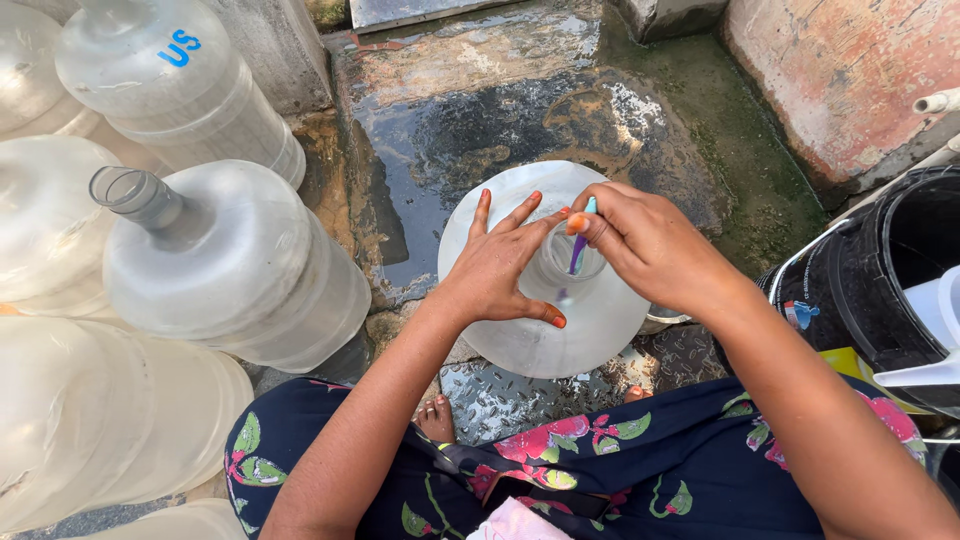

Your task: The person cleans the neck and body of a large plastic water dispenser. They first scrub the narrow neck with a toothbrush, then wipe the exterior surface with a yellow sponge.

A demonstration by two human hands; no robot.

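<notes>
On the wet concrete floor [480, 120], seen from above the person's head, a big clear water jug [540, 300] stands upright on a patch of steel plate [500, 395], just in front of the person's knees. Its neck points straight up at the camera. The left hand [500, 270] lies flat on the jug's shoulder with fingers spread wide, steadying it beside the neck. The right hand [645, 245] is pinched around a thin brush handle [580, 245], blue at the top and purple lower down, which goes down into the jug's mouth; I can't quite make out what is at its lower end through the plastic. A bare foot [437, 418] shows under the dark flowered skirt [600, 470]. To the left, several more jugs [230, 265] lie stacked on their sides. At the right edge stands a black bucket [860, 300].
</notes>
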